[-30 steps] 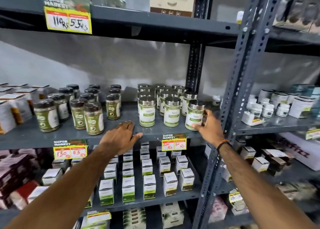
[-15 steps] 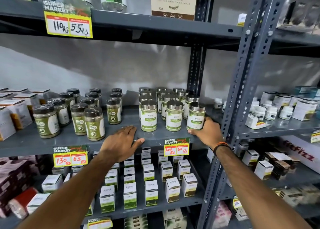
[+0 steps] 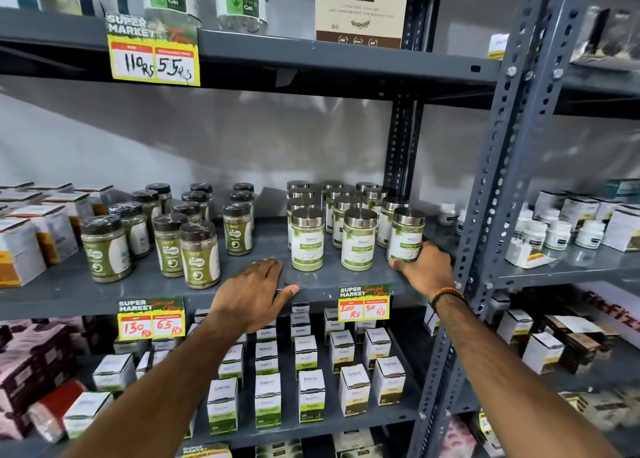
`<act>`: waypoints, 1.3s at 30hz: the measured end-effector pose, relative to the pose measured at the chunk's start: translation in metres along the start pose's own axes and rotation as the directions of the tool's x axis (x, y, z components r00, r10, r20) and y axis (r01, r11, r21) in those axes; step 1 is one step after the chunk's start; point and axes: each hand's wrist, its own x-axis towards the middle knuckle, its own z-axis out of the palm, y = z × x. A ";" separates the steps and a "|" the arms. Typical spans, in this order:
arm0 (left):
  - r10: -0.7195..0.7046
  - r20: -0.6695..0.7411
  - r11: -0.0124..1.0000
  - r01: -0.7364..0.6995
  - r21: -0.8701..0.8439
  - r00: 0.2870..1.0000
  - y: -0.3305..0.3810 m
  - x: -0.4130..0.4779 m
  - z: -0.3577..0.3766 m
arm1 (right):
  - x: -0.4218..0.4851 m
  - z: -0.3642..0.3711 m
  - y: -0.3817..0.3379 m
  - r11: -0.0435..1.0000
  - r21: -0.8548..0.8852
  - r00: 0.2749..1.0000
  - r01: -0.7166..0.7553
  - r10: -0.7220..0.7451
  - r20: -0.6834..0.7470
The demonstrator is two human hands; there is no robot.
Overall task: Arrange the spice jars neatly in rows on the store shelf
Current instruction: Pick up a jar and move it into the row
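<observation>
Step in hand: the person is squaring up the front row of steel-lidded spice jars on the store shelf (image 3: 311,286).
Right hand (image 3: 424,270): it is cupping the base of the rightmost front jar (image 3: 405,234), fingers wrapped around its lower right side.
Left hand (image 3: 254,291): it is lying flat on the shelf's front edge, fingers spread, gripping nothing.
Jar position: it is standing upright near the shelf's right end, beside the upright post (image 3: 498,166), set slightly behind the middle front jar (image 3: 358,239) and left front jar (image 3: 307,239).
Next move, judged: it is calling for a short slide forward and left, level with its two neighbours, without tipping.
Dark-lidded jars (image 3: 199,255): they are looking uneven at the shelf's left half, probably needing straightening later.
</observation>
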 end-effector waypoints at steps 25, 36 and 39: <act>0.013 0.003 0.997 -0.012 -0.070 1.000 0.011 -0.018 -0.018 | -0.049 -0.020 -0.018 0.993 0.114 0.998 0.036 -0.030 -0.055; 0.046 -0.303 0.997 -0.026 0.067 0.952 -0.045 -0.049 -0.141 | -0.109 -0.005 -0.148 0.874 0.212 0.897 0.437 -0.441 -0.029; -0.023 -0.347 0.998 0.044 0.055 0.938 -0.087 -0.071 -0.163 | -0.121 0.016 -0.183 0.829 0.271 0.860 0.489 -0.510 0.008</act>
